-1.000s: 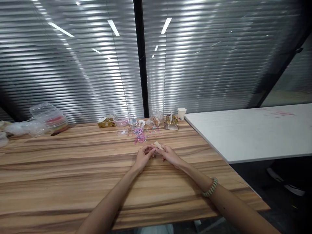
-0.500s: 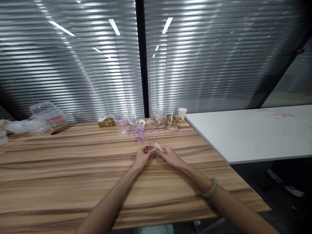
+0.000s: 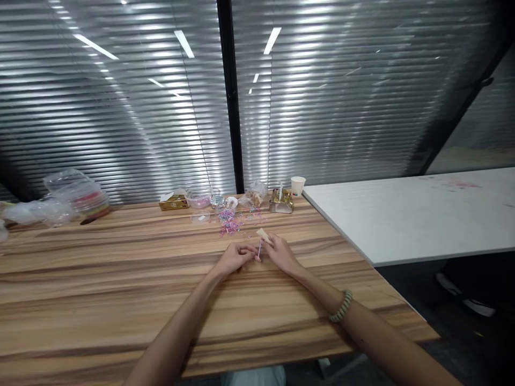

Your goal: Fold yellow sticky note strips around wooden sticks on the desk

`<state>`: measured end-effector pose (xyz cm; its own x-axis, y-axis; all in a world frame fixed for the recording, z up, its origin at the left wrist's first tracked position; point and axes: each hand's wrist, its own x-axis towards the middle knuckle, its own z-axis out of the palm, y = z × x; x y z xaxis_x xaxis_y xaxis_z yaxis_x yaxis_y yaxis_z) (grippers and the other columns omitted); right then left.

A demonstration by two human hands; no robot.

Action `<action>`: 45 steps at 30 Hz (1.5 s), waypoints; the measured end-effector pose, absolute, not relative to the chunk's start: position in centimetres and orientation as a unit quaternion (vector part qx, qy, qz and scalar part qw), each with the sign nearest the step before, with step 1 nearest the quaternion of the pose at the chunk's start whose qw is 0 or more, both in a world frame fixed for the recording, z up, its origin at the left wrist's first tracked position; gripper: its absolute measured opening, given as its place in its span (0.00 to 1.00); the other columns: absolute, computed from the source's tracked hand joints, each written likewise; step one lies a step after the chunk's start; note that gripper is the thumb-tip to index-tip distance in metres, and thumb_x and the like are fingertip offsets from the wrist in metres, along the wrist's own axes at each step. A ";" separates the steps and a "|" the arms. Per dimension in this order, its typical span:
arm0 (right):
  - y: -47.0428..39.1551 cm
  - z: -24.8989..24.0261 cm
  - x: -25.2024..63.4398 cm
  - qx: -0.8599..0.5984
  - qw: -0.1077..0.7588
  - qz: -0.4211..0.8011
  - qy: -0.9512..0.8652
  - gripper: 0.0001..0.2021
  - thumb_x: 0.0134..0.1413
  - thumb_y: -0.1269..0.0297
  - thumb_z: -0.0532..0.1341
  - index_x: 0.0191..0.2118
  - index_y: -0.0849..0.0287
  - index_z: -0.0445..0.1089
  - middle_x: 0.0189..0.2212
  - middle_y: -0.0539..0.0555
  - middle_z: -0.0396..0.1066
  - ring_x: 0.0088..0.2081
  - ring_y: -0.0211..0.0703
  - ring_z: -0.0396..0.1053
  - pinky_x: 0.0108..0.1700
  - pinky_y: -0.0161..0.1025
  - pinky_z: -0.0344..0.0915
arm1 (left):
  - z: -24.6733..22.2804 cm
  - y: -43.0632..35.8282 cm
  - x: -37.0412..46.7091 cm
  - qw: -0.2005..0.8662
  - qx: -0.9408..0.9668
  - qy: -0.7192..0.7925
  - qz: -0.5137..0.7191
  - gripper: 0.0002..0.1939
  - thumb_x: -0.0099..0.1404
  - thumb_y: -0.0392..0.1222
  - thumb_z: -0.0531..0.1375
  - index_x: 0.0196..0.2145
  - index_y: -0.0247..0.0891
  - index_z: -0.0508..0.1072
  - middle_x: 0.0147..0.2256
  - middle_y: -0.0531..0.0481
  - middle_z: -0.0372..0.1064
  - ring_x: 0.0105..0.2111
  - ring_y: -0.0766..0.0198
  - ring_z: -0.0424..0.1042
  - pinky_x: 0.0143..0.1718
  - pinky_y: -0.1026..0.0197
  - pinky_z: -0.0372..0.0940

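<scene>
Near the middle of the wooden table, my left hand (image 3: 236, 257) is closed at the fingertips around the lower end of a thin lilac strip (image 3: 259, 250). My right hand (image 3: 280, 254), just to the right, is closed on a flat pale beige piece (image 3: 263, 235) that sticks out up and left. The strip's upper end reaches my right fingertips. Behind the hands lies a scattered pile of small pink, purple and blue pieces (image 3: 229, 226), spread in front of a clear cup (image 3: 226, 210) of similar pieces.
Along the back edge stand a gold box (image 3: 174, 202), a clear bowl (image 3: 198, 201), a gold tissue pack (image 3: 281, 201) and a paper cup (image 3: 298, 185). Plastic-wrapped things (image 3: 76, 198) lie at the left. A white table (image 3: 414, 220) adjoins at the right.
My hands have moved slightly apart, and the lilac strip now shows stretched between them. The beige piece is still in my right hand. The whole view has shifted a little.
</scene>
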<state>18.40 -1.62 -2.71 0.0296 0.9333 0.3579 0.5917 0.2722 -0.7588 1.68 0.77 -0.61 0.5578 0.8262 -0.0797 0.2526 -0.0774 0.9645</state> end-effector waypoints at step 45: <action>-2.5 -2.1 18.7 -0.443 0.246 0.084 -0.858 0.12 0.58 0.71 0.48 0.42 0.60 0.67 0.40 0.56 0.70 0.40 0.43 0.68 0.40 0.35 0.60 | -1.7 1.1 1.7 0.370 0.770 0.363 0.372 0.21 0.47 0.45 0.65 0.41 0.37 0.74 0.42 0.41 0.71 0.42 0.54 0.69 0.38 0.57 0.65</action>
<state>18.70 -2.54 -2.09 -0.4862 0.8013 0.3486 0.7190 0.5936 -0.3615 1.72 1.05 -1.72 0.4588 0.8348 0.3042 0.2830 -0.4618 0.8406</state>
